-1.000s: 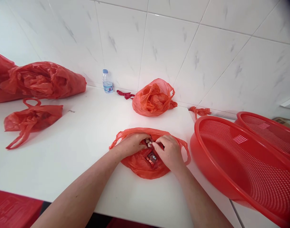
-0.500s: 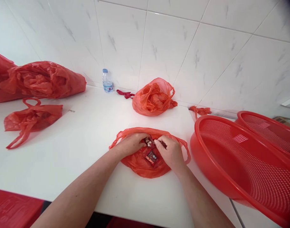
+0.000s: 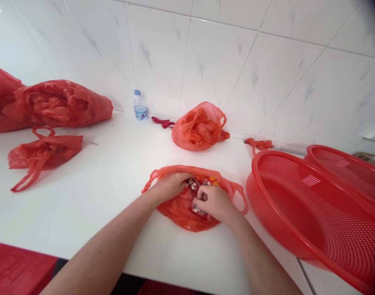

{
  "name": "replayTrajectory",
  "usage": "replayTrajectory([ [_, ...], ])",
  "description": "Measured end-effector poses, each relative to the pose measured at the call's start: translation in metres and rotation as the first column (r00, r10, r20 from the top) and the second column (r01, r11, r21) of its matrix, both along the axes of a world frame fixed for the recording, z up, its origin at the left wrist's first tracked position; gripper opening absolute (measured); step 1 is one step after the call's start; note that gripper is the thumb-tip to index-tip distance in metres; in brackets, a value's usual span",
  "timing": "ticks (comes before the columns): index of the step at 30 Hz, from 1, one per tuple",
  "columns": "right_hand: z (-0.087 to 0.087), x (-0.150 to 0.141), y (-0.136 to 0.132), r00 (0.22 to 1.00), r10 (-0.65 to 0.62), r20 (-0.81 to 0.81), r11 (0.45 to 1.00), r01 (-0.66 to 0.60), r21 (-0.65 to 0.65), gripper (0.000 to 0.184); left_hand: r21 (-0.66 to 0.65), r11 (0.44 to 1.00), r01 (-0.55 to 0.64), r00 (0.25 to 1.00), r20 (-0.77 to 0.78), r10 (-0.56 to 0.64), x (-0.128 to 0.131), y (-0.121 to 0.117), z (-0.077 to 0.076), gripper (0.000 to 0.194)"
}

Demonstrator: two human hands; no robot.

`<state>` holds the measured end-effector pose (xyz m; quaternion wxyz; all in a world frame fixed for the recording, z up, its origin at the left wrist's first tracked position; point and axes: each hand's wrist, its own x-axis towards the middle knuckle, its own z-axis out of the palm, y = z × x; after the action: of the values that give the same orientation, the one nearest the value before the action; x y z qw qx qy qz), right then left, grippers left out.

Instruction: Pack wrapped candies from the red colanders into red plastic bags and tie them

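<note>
A red plastic bag (image 3: pixel 175 211) lies flat on the white table (image 3: pixel 114 180) in front of me, with small wrapped packets (image 3: pixel 209 180) in its open mouth. My left hand (image 3: pixel 168 186) rests on the bag's left side, fingers curled on the plastic near a dark packet (image 3: pixel 192 184). My right hand (image 3: pixel 212 202) sits lower in the bag, fingers closed round a small shiny packet (image 3: pixel 197 211).
A large red mesh basket (image 3: pixel 313 213) stands tilted at the right, a second one (image 3: pixel 350 168) behind it. A stuffed red bag (image 3: pixel 198 127) and a water bottle (image 3: pixel 139 105) stand by the tiled wall. More red bags (image 3: pixel 52 102) lie at the left.
My right hand has dropped from the bag's mouth toward me and closed on a packet. Colourful packets at the mouth are now uncovered. The left hand has barely moved.
</note>
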<state>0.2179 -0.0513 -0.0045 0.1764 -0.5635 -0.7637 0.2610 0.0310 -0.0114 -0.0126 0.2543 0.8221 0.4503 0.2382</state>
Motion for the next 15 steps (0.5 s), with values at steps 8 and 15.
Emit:
replayTrajectory([
  [8,0.009,0.012,0.007,0.906,-0.262,-0.333,0.925,0.334,0.183,0.026,-0.053,0.999,0.012,1.000,0.029,-0.010,-0.001,-0.001,0.002,0.033],
  [15,0.007,0.017,0.010,0.855,-0.268,-0.445,0.920,0.365,0.146,0.028,-0.002,1.000,-0.023,0.999,0.046,0.023,0.000,-0.002,0.002,0.038],
])
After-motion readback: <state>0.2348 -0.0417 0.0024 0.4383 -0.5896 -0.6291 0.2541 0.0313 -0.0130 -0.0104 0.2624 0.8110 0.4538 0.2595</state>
